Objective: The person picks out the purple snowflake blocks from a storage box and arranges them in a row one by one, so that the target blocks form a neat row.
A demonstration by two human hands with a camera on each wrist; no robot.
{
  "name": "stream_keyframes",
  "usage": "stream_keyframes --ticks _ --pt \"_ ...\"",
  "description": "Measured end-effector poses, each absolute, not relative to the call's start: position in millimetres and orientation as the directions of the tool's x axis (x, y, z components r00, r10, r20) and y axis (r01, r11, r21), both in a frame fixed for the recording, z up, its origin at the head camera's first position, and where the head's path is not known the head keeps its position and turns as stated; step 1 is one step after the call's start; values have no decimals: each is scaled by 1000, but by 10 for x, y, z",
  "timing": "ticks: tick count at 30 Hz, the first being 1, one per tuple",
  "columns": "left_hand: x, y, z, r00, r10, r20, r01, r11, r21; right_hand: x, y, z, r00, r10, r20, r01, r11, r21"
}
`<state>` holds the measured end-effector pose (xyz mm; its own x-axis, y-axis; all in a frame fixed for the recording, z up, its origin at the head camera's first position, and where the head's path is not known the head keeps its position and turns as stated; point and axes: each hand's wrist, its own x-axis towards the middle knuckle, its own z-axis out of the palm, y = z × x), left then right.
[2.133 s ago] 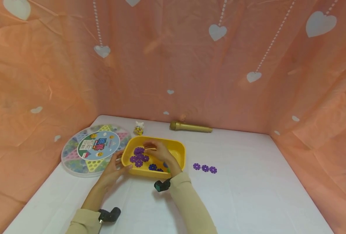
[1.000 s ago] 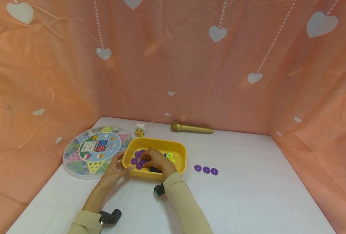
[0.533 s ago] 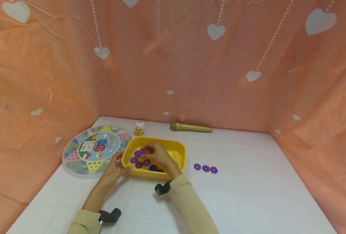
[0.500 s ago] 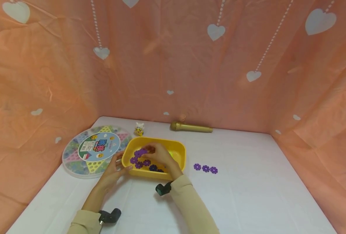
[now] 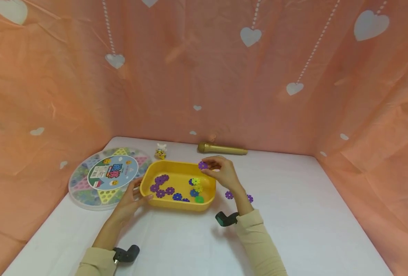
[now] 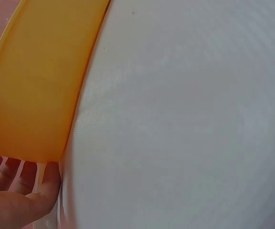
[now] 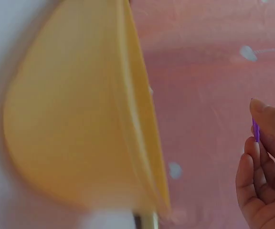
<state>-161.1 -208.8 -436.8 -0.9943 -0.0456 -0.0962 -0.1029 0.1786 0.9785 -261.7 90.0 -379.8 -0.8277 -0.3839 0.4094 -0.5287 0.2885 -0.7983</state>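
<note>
My right hand (image 5: 222,172) is above the right rim of the yellow plastic bin (image 5: 177,205), pinching a purple snowflake disc (image 5: 202,165) between thumb and fingers. In the right wrist view the pinched disc (image 7: 256,130) shows edge-on. My left hand (image 5: 129,201) grips the bin's left end, thumb toward the front and fingers along the side. The left wrist view has its fingers (image 6: 26,176) against the end wall. Inside the bin, purple discs (image 5: 160,193) lie on the left, blue ones (image 5: 177,197) near the front, yellow and green ones (image 5: 199,199) on the right.
Purple discs (image 5: 229,195) lie on the white table right of the bin, partly behind my right wrist. A round Chinese checkers board (image 5: 112,172) is at left. A small figurine (image 5: 161,151) and a gold microphone (image 5: 222,148) lie behind the bin.
My right hand has lifted out of the bin and moved right, carrying a purple disc from the pile at left. My left hand keeps its place on the bin.
</note>
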Motion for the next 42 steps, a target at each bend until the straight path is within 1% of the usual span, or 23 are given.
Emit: stream_keyframes --ticks 2,5,8,11,18,22,27,31,38,42 --pt "-1616 -2099 -4365 -994 -46 -97 -104 185 977 -2605 1067 -3748 -831 -362 423 -530 286 -798" --pt "-1625 -2109 -4366 -993 -48 -104 -111 185 976 -2505 1305 -3633 -829 -339 445 -547 321 -774" --pt "-1633 -2118 -4375 -993 -52 -105 -112 183 977 -2390 1532 -3556 -842 -308 443 -536 385 -752" --pt "-1633 -2126 -4385 -994 -49 -102 -109 173 979 -2335 1754 -3586 -867 -265 422 -498 443 -746" --pt "-1635 -2118 -4397 -994 -41 -103 -109 175 979 -2465 2340 -4088 -926 -174 334 -372 558 -742" --pt "-1637 -2110 -4375 -994 -39 -99 -104 183 977 -2433 2541 -4233 -946 -147 290 -316 628 -711" --pt "-1635 -2101 -4360 -995 -39 -94 -99 181 978 -2425 2712 -4427 -965 -153 211 -257 686 -680" --pt "-1636 -2101 -4373 -994 -46 -103 -110 195 975 -2412 2760 -4540 -977 -162 136 -211 695 -688" --pt "-1635 -2103 -4390 -993 -49 -107 -115 193 975 -2387 2735 -4585 -971 -200 133 -236 681 -694" --pt "-1638 -2106 -4390 -992 -52 -112 -120 203 972 -2377 2727 -4583 -977 -187 105 -206 681 -703"
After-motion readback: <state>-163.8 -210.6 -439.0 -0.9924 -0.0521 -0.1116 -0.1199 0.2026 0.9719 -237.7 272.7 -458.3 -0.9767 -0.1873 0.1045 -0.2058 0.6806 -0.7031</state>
